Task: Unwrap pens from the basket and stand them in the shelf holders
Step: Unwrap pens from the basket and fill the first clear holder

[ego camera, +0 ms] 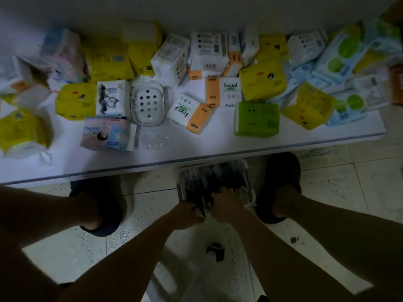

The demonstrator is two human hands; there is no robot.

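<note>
Basket (249, 192): on the floor, full of dark pens (207, 177).
Left hand (187, 214): curled round pens at the near rim.
Right hand (225, 203): among the pens, grip unclear.
Tip: single out one pen before peeling.

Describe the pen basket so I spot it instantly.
Go below the white table's front edge to the tiled floor, between the two dark slippers. The basket is white and slatted; alone among its neighbours, it is crammed with dark pens.

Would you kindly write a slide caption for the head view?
Left hand and right hand reach into a floor basket of pens below a shelf strewn with tissue packs.
</note>
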